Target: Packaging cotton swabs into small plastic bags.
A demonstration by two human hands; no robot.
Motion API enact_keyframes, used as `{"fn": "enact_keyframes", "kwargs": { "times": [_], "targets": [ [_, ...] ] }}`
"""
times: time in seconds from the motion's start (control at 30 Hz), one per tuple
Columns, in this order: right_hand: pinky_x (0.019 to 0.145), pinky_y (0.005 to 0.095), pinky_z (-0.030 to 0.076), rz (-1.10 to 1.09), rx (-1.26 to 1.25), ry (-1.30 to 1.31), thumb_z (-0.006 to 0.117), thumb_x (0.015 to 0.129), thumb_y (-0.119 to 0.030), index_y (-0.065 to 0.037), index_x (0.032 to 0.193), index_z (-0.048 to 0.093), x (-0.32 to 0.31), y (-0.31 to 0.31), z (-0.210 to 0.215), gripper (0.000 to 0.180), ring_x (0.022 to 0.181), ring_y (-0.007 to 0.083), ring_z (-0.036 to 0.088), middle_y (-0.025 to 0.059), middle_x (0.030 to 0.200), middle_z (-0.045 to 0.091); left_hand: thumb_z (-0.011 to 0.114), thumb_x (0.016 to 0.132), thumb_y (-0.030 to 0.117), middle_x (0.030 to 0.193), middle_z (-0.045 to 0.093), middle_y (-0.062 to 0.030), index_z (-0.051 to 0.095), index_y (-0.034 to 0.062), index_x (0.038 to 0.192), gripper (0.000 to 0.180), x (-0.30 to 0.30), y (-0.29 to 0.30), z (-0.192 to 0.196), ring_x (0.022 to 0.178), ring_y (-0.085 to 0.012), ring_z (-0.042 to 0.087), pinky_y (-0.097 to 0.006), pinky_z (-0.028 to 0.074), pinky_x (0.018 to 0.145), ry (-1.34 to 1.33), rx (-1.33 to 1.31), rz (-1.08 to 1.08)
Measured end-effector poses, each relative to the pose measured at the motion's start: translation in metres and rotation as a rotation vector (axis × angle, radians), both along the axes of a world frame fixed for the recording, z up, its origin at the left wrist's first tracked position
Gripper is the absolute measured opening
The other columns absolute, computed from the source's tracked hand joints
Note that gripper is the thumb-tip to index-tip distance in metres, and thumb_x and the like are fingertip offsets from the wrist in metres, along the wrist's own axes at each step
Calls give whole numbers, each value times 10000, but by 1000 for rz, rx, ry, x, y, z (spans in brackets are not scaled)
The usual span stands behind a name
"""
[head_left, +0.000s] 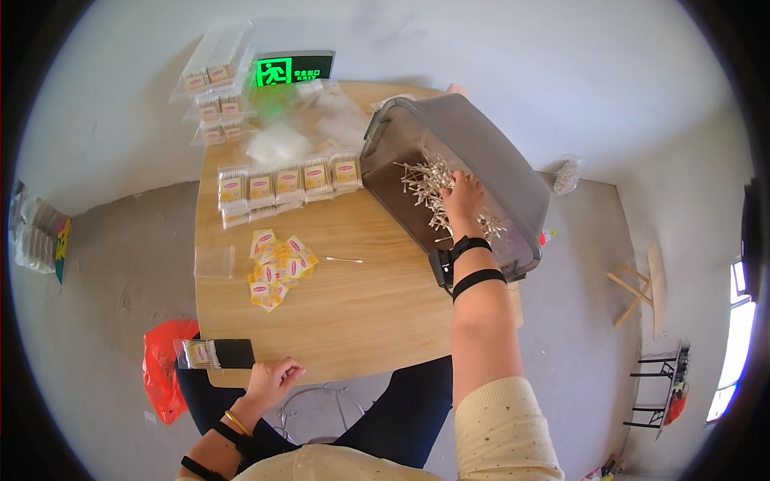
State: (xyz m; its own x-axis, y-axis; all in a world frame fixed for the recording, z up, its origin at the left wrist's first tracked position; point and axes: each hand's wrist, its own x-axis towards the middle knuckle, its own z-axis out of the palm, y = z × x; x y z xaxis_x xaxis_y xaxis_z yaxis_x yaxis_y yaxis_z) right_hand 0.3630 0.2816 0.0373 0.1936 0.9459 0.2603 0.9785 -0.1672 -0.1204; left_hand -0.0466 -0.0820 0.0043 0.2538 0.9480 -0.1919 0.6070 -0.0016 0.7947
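My right hand (pixel 464 196) is inside a grey plastic bin (pixel 489 148) tipped on its side, its curled fingers among a heap of loose cotton swabs (pixel 433 188). Some fingertips are hidden by the swabs. My left hand (pixel 274 380) rests at the table's near edge, fingers curled in, with nothing visible in them. Beside it lies a small clear bag of cotton swabs (pixel 200 353) next to a flat black block (pixel 235 353). A single cotton swab (pixel 345 260) lies on the table, right of a pile of yellow-and-white printed cards (pixel 277 268).
Packed bags of swabs (pixel 289 183) stand in a row on the wooden table (pixel 361 313), with more bags stacked (pixel 218 104) at the far left. Clear plastic bags (pixel 277 143) lie behind the row. A red plastic bag (pixel 167 377) is left of the table.
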Motion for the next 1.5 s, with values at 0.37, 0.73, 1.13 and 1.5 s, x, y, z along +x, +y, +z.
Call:
{"fn": "enact_keyframes", "kwargs": {
  "times": [0.37,0.73,1.13,1.5],
  "targets": [
    [665,411,552,213,311,236,733,862,-151,-80,872,712,14,-3,4,75,737,307,712,122,783,721,713,933,219,664,672,-62,683,85,870,151,4,-2,-1,578,-196,680,-321,508,537,50,85,-3],
    [732,369,561,423,-37,508,789,840,-152,-54,1010,711,-55,-111,-25,210,824,272,711,132,907,719,715,922,187,674,665,-70,680,75,863,131,9,-3,0,584,-204,671,-326,509,547,36,146,9],
    [935,434,514,9,-148,-345,711,847,-122,-103,1141,645,8,-121,-11,302,1148,307,592,118,1220,576,712,924,208,665,653,-77,666,78,838,162,9,-3,-1,585,-230,659,-350,497,542,76,172,7],
    [799,470,563,439,-285,-31,673,868,-71,-64,1019,645,-60,-155,-8,153,959,349,677,144,1057,643,734,899,173,697,666,-35,662,103,919,102,32,11,18,617,-220,669,-333,516,566,21,142,-53]
  ]
}}
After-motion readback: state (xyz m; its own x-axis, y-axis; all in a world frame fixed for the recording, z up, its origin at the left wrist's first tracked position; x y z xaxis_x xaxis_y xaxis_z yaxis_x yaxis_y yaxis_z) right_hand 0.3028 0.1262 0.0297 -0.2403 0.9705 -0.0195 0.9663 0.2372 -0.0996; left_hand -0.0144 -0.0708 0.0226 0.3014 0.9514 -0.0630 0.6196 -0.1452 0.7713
